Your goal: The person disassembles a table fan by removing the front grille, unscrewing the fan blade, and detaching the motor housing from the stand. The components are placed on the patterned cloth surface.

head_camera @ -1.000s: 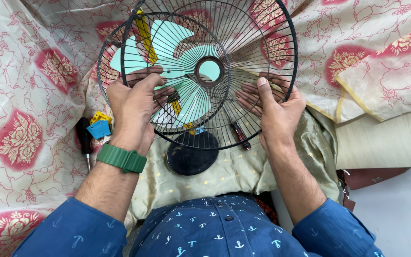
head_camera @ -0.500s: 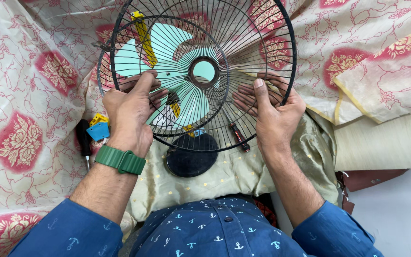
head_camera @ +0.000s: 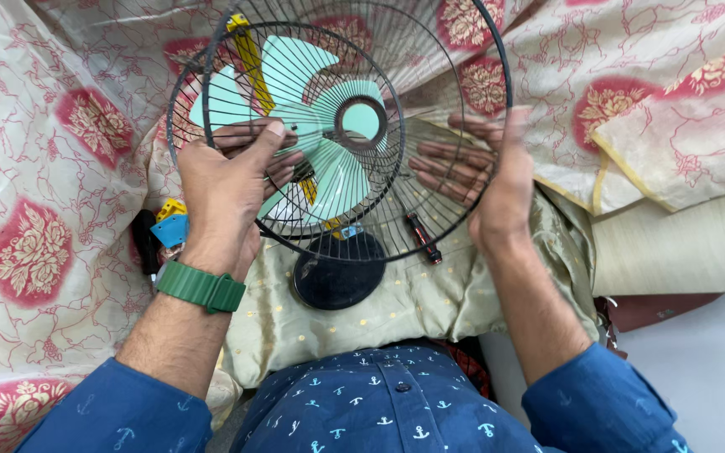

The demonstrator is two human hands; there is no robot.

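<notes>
Head view: our left hand (head_camera: pixel 224 197) clamps black fan guard (head_camera: pixel 337 126) at 9 o'clock; right hand (head_camera: pixel 497 180) spread at 3; keep rims level.

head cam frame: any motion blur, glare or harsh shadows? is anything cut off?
Head view: right hand is smeared by motion blur, fingers soft; left hand and green wristband stay sharp. Light is even and diffuse, no glare on the black wire fan guard, only soft shadow under the black round cap. The guard's top rim is cut off by the frame edge.
</notes>
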